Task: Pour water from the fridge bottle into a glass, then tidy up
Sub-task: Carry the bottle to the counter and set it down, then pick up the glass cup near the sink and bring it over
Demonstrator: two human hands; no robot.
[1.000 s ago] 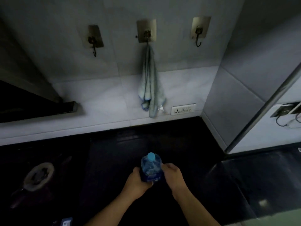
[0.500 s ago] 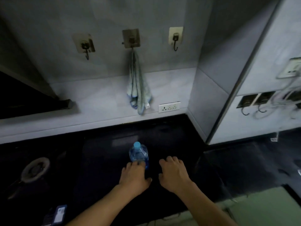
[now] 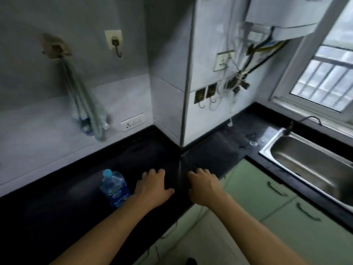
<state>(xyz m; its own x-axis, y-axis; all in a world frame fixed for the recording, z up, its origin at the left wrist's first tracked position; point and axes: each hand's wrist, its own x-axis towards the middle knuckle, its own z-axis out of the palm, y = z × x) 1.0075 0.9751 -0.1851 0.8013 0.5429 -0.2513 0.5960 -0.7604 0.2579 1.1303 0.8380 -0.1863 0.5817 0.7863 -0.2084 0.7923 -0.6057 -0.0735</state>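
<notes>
- Black stone counter (image 3: 63,197) runs along the wall & turns the corner twd the sink; surface dark, glossy.
- Water bottle (image 3: 114,188): clear blue plastic, light-blue cap on, blue label; stands upright on the counter, near the front edge, just left of the left hand.
- Left hand (image 3: 153,186): palm down over the counter, fingers loosely spread & slightly curled, holding nothing. Just beside the bottle; can't tell if wrist/forearm brushes it.
- Right hand (image 3: 204,186): palm down at the counter's corner edge, fingers curled loosely, also holding nothing. Apart from the left hand, well apart from the bottle.
- Both forearms bare, reach in from the bottom of the view.
- Wall behind: grey tiles, two hooks; left hook (image 3: 55,46) carries a hanging cloth (image 3: 86,111), blurred. Right hook (image 3: 115,44) bare.
- White socket plate (image 3: 133,121) low on the wall, just above the counter, right of the cloth.
- Steel sink (image 3: 313,165) set in the counter at far right, below a window (image 3: 328,75).
- White appliance (image 3: 280,14) mounted high on the wall w/ a tangle of cables (image 3: 238,77) below it.
- Pale green cabinet doors (image 3: 267,192) w/ dark handles under the sink side.
</notes>
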